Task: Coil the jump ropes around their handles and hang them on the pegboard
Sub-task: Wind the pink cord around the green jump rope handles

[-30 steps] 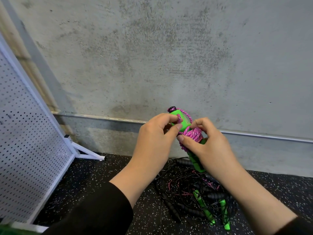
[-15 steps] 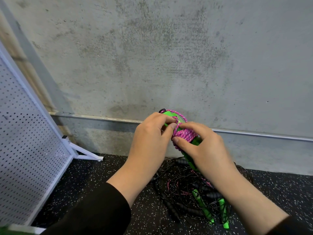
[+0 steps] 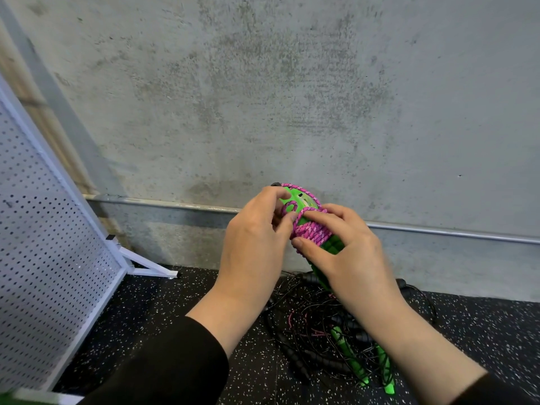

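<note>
Below the fingers spreads a black speckled floor (image 3: 163, 314), meeting a grey concrete wall (image 3: 263, 97) behind them. Left of them leans a white pegboard (image 3: 43, 258) on its stand. Under the right hand (image 3: 347, 258) lies a tangle of jump ropes (image 3: 330, 331), black cords and green handles mixed. Both hands hold green handles (image 3: 295, 203) wound with pink rope (image 3: 309, 230); the left hand (image 3: 254, 241) pinches a loop, the right hand's fingers curl round the coil.

Raised together at chest height before a wall: left hand (image 3: 251, 244) and right hand (image 3: 344, 252), fingers curled, thumbs nearly meeting, forearms in black sleeves (image 3: 163, 366).
</note>
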A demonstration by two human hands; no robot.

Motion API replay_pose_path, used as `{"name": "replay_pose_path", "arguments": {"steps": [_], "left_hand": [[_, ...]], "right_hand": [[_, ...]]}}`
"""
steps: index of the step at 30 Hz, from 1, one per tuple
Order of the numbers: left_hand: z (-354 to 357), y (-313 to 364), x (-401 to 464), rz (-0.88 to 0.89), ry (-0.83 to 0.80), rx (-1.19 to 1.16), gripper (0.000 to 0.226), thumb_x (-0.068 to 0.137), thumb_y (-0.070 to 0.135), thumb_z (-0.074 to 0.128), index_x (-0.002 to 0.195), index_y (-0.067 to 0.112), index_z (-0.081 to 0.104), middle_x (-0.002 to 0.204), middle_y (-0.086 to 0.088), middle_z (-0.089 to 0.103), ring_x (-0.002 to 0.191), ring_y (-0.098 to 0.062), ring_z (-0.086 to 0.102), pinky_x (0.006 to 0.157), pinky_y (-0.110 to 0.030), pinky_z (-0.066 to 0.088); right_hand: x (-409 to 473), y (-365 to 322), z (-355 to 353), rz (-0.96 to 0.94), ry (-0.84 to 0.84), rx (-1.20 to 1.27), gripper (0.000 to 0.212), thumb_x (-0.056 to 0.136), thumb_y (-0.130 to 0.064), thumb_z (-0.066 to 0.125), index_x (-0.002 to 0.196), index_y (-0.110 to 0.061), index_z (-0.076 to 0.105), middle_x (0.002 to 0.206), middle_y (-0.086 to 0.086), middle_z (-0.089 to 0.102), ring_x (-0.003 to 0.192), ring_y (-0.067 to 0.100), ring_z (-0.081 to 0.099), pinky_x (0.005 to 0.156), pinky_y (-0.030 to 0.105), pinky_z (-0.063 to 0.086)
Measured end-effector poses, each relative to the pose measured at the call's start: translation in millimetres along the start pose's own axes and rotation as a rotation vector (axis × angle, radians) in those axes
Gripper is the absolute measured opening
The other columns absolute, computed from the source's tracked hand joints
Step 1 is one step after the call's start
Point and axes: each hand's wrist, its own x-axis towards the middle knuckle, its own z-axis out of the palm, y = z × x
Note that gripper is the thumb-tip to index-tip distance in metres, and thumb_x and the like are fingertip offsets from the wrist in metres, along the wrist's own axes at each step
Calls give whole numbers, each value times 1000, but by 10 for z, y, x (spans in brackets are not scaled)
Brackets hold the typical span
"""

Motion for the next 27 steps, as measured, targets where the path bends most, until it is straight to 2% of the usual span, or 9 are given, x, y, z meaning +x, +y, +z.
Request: {"name": "replay_pose_path", "arguments": {"steps": [3, 9, 17, 21, 25, 27], "left_hand": [[4, -8, 9, 60, 2, 15, 11, 88, 8, 76, 98, 13, 74, 89, 11, 64, 82, -1, 56, 76, -14, 45], [30, -37, 29, 68, 10, 40, 11, 89, 10, 75, 100, 10, 80, 88, 4, 61, 79, -4, 55, 73, -15, 44], [33, -62, 24, 97, 8, 119, 14, 89, 9, 71, 100, 7, 80, 87, 1, 62, 78, -7, 55, 70, -17, 43], [-6, -50, 52, 55, -11, 85, 9, 88, 10, 74, 95, 10, 80, 89, 3, 67, 79, -9, 61, 75, -20, 45], [-25, -50, 84, 44, -94, 65, 11, 90, 8, 72, 97, 11, 80, 90, 5, 65, 81, -6, 59, 76, -17, 44], [-24, -33, 82, 23, -153, 29, 16, 90, 8, 71, 102, 12, 80, 91, 8, 60, 84, -5, 56, 76, -13, 43]], "right_hand": [[6, 4, 1, -30, 18, -17, 43, 78, -46, 81, 119, -42, 71, 129, -18, 55, 114, -3, 55, 97, 17, 42], [-8, 11, 15, -53, 33, -34, 43, 78, -47, 79, 120, -45, 70, 129, -21, 53, 113, -9, 52, 90, -1, 33], [-29, 40, 58, -91, 22, -31, 47, 80, -48, 75, 125, -40, 69, 136, -20, 49, 113, -19, 46, 93, -2, 32], [-13, 30, 48, -129, 17, -34, 50, 80, -54, 66, 127, -37, 69, 138, -16, 50, 115, -10, 50, 98, 3, 34], [-4, 35, 36, -167, 33, -67, 49, 81, -51, 66, 126, -32, 70, 137, -10, 51, 114, -8, 50, 97, 0, 33], [-3, 40, 31, -168, 49, -57, 49, 82, -53, 65, 125, -31, 71, 136, -11, 51, 113, -13, 49, 96, 1, 35]]}}
